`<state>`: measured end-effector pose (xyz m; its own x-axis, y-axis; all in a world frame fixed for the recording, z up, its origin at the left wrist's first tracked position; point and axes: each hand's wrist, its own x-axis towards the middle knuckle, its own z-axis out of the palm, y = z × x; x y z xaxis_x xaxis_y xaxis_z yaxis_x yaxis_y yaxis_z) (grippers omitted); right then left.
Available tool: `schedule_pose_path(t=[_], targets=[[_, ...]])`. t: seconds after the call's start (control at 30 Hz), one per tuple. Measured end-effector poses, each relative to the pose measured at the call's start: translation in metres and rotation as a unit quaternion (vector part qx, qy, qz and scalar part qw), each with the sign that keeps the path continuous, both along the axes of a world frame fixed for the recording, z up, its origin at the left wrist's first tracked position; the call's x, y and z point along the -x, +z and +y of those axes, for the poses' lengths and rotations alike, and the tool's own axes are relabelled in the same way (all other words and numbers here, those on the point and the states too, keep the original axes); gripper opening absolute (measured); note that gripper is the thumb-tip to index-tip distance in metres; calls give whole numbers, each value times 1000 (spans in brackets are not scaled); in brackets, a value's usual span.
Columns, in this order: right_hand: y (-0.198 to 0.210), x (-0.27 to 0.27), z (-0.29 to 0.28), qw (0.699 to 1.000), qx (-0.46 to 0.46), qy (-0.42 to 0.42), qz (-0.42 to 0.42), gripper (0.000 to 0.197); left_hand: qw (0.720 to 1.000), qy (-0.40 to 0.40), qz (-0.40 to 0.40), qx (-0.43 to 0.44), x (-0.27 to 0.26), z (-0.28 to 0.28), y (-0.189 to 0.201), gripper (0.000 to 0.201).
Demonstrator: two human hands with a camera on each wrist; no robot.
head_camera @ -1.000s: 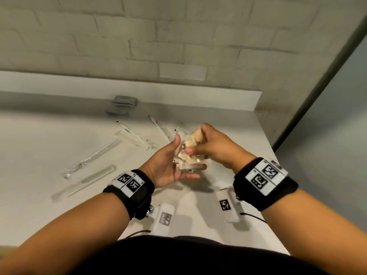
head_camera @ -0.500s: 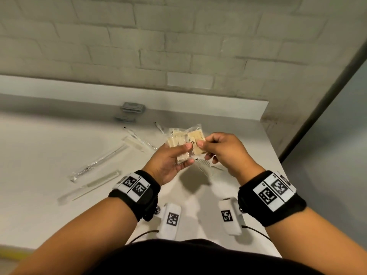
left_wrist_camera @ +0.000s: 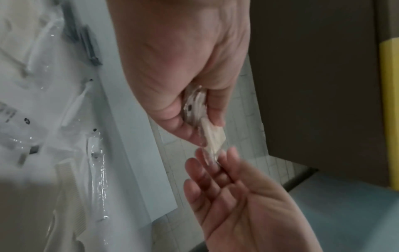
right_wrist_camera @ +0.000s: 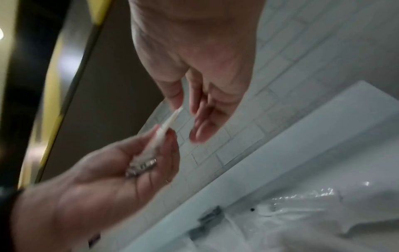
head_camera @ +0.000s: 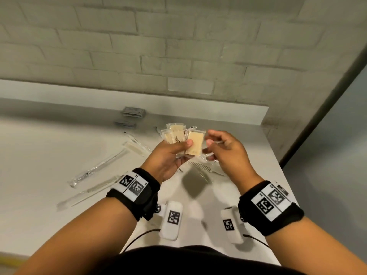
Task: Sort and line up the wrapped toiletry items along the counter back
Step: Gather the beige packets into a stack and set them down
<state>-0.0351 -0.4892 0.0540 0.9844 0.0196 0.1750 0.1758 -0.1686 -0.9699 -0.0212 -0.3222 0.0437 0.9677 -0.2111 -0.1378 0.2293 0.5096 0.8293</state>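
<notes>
Several wrapped beige soap bars point(head_camera: 195, 143) are fanned out in my left hand point(head_camera: 170, 155), thumb pressed on their fronts, above the white counter point(head_camera: 39, 145). In the left wrist view the soap bars point(left_wrist_camera: 212, 136) stick out edge-on from the left hand point(left_wrist_camera: 183, 68). My right hand point(head_camera: 220, 149) hovers just right of the rightmost bar with relaxed, nearly straight fingers point(left_wrist_camera: 207, 170), tips at the wrapper's edge. The right wrist view shows the right hand point(right_wrist_camera: 200, 59) spread beside the soap bars point(right_wrist_camera: 166, 126), gripping nothing.
Grey sachets point(head_camera: 133, 112) are stacked at the counter back by the low ledge point(head_camera: 198, 110). A wrapped toothbrush point(head_camera: 99, 167), wrapped combs point(head_camera: 99, 187) and another comb point(head_camera: 200, 167) under my hands lie loose. The counter ends close on the right.
The soap bars went from a bunched handful gripped by both hands to a fan in the left hand. The right hand let go of the rightmost bar and spread its fingers.
</notes>
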Motion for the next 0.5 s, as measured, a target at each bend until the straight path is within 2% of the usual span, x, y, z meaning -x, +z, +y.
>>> schedule_pose_path(t=[0.03,0.1,0.2,0.27,0.37,0.5], targets=[[2,0,1,998,-25,29,54,18,1000,5,-16,-1,1,0,0,27],[4,1,4,994,-11,62,87,7,999,6,-44,3,3,-2,-2,31],[5,-2,4,995,0,54,79,14,998,10,-56,3,5,-4,-3,39],[7,-4,2,995,4,52,87,17,998,17,-57,-10,4,-4,-3,36],[10,-5,0,994,4,54,95,14,997,31,-57,-30,1,-3,-3,35],[9,-3,2,988,-8,94,121,7,997,47,-57,-5,0,-4,-5,38]])
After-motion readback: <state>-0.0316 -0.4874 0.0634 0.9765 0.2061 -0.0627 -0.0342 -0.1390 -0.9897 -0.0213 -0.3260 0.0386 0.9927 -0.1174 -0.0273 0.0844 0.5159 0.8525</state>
